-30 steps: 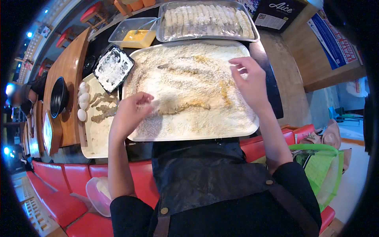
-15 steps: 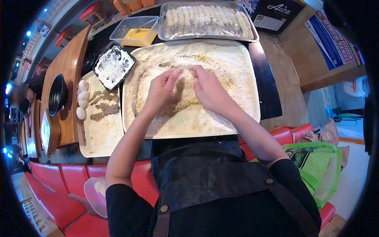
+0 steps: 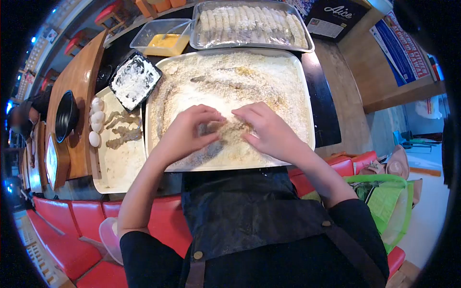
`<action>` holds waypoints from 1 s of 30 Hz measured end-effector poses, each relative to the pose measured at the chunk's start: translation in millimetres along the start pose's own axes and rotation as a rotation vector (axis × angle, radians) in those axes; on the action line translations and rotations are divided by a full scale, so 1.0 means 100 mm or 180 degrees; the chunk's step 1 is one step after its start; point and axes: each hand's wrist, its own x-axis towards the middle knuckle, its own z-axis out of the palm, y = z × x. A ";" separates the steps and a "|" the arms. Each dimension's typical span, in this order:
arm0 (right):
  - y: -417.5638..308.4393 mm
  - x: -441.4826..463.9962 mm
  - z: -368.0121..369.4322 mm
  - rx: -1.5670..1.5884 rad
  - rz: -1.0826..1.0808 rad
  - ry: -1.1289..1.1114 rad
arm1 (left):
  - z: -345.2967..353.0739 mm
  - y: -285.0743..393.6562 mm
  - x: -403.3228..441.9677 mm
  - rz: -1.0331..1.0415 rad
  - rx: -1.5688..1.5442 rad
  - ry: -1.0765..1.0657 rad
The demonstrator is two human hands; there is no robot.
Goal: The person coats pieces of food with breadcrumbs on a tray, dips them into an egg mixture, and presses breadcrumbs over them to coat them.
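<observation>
Though nearer apron (image 3: 254,230) vs prev, L hand (image 3: 192,130), R hand (image 3: 269,130) cupped over crumbs (image 3: 235,130), grip unclear

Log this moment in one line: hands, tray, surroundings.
left hand: half-open, at crumbs | right hand: half-open, at crumbs | white tray: under both hands | beyond: metal tray, coated strips | far left: eggs

On the left side, a black bowl (image 3: 66,116) stands on a wooden tabletop (image 3: 79,72). Farther back there are red stools (image 3: 109,13). Below are red seats (image 3: 57,247), with a pinkish container (image 3: 109,242) that is partly hidden. On the right side are a green bag (image 3: 396,206), a dark box (image 3: 336,20) marked "Aice" and a poster (image 3: 402,54).
</observation>
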 end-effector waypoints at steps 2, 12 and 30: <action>0.00 -0.01 0.04 -0.0224 0.0004 -0.0078 | 0.08 -0.02 -0.16 0.0015 0.0421 0.0110; 0.10 0.11 -0.06 -0.0129 -0.0010 0.0109 | 0.06 -0.10 -0.08 -0.0043 -0.0296 -0.0158; 0.14 -0.02 -0.19 0.0204 0.0640 0.0414 | 0.57 -0.27 0.16 0.0400 0.0990 0.0296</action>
